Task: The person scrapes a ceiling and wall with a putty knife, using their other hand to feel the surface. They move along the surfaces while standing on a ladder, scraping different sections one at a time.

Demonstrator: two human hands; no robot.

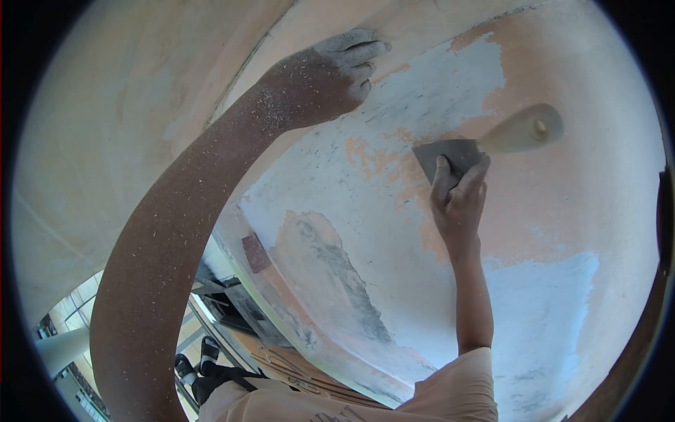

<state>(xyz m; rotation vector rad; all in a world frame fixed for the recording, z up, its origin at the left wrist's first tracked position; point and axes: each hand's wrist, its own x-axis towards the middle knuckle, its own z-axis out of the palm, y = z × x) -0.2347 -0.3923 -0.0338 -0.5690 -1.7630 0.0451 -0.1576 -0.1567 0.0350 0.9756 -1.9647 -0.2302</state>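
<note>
My right hand (460, 193) grips a putty knife (450, 156) by its wide metal blade, fingers pressed on the blade's face. The pale handle, with a hole near its end, points up and right. The blade lies close to the wall (394, 260), at the border between white coating and exposed orange-pink patches. Higher up and to the left, my left hand (344, 67) rests against the surface, its fingers apart and slightly bent. White dust coats those fingers, and flecks cover the left forearm.
Peeled edges and grey stains mark a bare patch (330, 267) lower on the wall. A dark red square (255, 253) sits near the wall's lower left edge. Far below are metal rails (204, 320), wooden planks (281, 362) and sandalled feet (197, 359).
</note>
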